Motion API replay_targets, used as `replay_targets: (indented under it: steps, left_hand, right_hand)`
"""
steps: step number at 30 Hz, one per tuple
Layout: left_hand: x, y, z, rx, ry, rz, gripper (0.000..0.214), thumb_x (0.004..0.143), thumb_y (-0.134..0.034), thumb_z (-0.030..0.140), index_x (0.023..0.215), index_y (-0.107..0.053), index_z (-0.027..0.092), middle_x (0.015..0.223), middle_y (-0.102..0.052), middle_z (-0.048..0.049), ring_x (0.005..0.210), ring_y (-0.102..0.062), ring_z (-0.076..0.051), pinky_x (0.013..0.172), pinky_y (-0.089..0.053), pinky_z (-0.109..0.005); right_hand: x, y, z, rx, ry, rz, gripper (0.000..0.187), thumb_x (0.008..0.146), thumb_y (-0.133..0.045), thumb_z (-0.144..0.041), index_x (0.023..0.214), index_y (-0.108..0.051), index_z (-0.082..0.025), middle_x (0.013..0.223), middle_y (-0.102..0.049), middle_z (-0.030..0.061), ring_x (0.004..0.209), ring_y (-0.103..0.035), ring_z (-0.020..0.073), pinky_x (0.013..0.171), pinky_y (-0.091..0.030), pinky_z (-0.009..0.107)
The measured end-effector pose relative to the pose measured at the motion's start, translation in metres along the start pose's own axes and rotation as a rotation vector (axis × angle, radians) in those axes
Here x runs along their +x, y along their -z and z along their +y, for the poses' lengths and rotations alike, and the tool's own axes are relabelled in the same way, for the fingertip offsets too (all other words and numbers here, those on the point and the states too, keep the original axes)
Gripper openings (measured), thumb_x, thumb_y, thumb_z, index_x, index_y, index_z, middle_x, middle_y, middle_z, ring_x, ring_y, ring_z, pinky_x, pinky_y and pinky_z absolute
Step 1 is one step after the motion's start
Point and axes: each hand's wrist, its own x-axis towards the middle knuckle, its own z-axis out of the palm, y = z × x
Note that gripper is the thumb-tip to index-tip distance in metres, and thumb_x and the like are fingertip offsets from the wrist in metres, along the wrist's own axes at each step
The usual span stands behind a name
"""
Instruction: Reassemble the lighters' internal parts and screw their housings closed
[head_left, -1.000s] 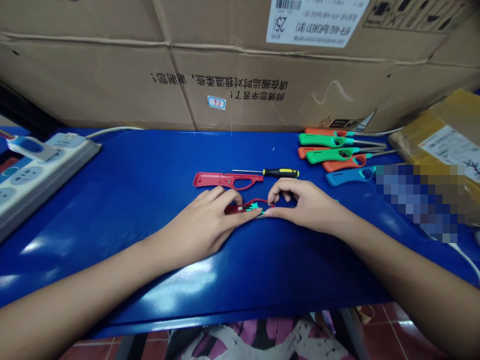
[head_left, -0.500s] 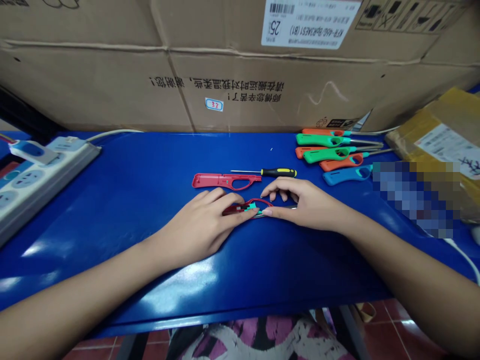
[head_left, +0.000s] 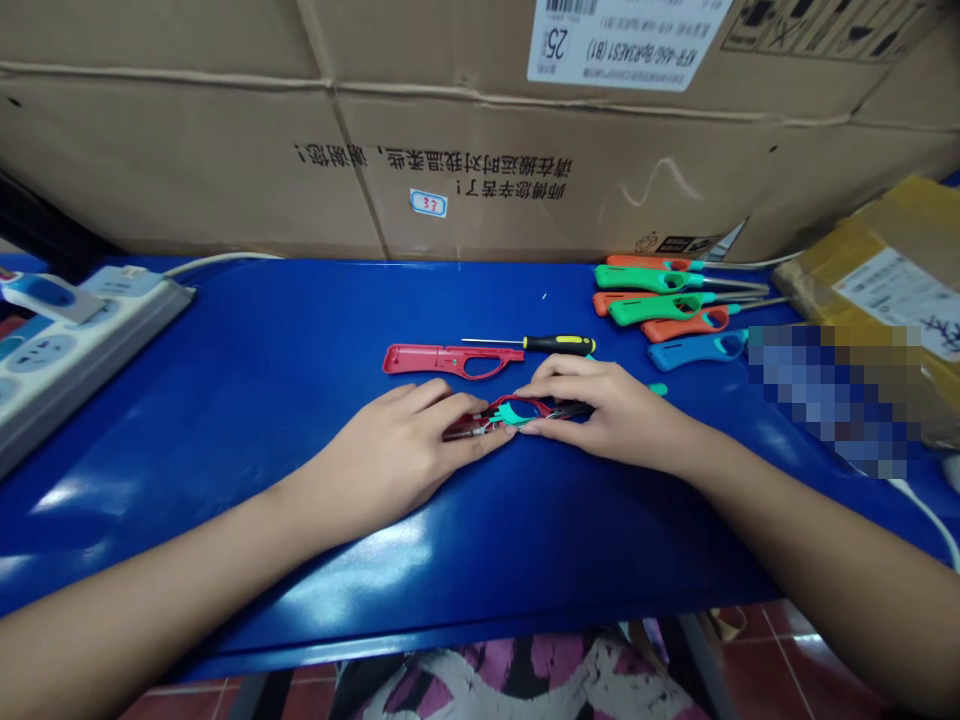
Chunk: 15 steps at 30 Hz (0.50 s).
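Observation:
Between my two hands lies an opened red long-reach lighter (head_left: 459,431), its inner parts exposed. A teal trigger piece (head_left: 513,413) sits in its red guard loop. My left hand (head_left: 409,440) is closed on the lighter's handle end, thumb and index finger beside the trigger. My right hand (head_left: 611,405) is closed in a pinch at the trigger's right side, near the lighter's front. Dark metal shows under its fingers, and a teal-green tip (head_left: 658,390) sticks out beyond the hand; what it belongs to is hidden. The loose red casing half (head_left: 424,360) lies just behind.
A black-and-yellow screwdriver (head_left: 559,345) lies behind my hands. Several assembled lighters (head_left: 652,308) are piled at the back right, near a taped parcel (head_left: 892,270). A white power strip (head_left: 97,340) stands at the left. A large cardboard box (head_left: 225,170) walls off the table's back.
My right hand's fingers have closed in toward the trigger. The teal trigger piece shows more fully, and teal-green tips have come into sight around my right hand. My left hand has barely moved.

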Motion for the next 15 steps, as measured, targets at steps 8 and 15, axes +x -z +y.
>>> replay_targets:
  steps: [8, 15]
  left_hand:
    - [-0.001, -0.0002, -0.0004, -0.008, 0.0, -0.003, 0.041, 0.1, -0.054, 0.022, 0.14, -0.058, 0.03, 0.122, -0.069, -0.0083, 0.098, -0.063, -0.025, 0.077, -0.057, -0.039]
    - [0.0, 0.0003, -0.0011, -0.029, -0.003, -0.011, 0.041, 0.1, -0.055, 0.023, 0.14, -0.058, 0.029, 0.123, -0.069, -0.0085, 0.1, -0.064, -0.025, 0.078, -0.058, -0.04]
  right_hand:
    - [-0.0023, 0.0006, 0.0031, -0.136, 0.085, -0.014, 0.028, 0.097, -0.061, -0.032, 0.118, -0.073, -0.019, 0.109, -0.068, 0.0101, 0.097, -0.064, 0.0208, 0.082, -0.053, 0.034]
    - [-0.0026, 0.0086, -0.002, -0.21, 0.128, -0.039, 0.027, 0.096, -0.063, -0.033, 0.116, -0.073, -0.017, 0.111, -0.071, 0.0108, 0.099, -0.067, 0.0218, 0.082, -0.055, 0.033]
